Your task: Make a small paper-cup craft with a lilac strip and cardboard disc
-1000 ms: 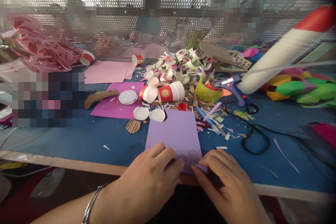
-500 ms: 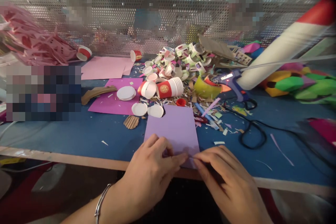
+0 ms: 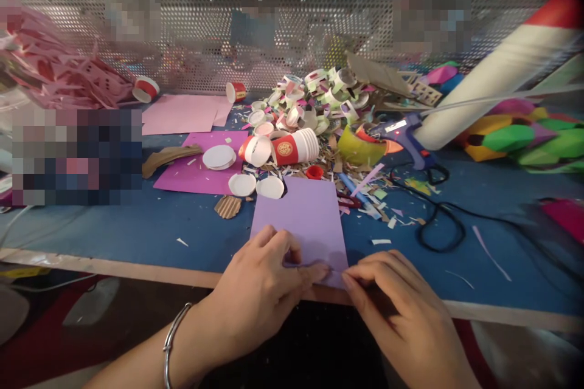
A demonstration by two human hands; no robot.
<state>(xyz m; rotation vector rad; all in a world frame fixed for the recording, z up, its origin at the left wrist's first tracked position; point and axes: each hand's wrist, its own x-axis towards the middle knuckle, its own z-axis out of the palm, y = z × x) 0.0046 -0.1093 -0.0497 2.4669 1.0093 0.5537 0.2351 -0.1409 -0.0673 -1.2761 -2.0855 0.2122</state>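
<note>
A lilac paper sheet [image 3: 298, 219] lies on the blue table [image 3: 137, 234], its near edge at the table's front rim. My left hand [image 3: 262, 292], with a bracelet on the wrist, pinches the near edge of the sheet, where a narrow strip is curled up. My right hand [image 3: 395, 310] meets it from the right, fingertips pressed on the sheet's near right corner. Both hands have their fingers drawn together on the paper.
Beyond the sheet lie white paper discs [image 3: 241, 184], a red and white stack of paper cups [image 3: 294, 147], a magenta sheet [image 3: 201, 173], a heap of cut cup rims [image 3: 314, 106], scraps and a blue glue gun [image 3: 406, 134] with a black cord [image 3: 438, 231]. A perforated metal screen [image 3: 292, 24] closes the back.
Both hands have shifted slightly up the sheet, and the near edge of the lilac paper has been folded up under the left fingers.
</note>
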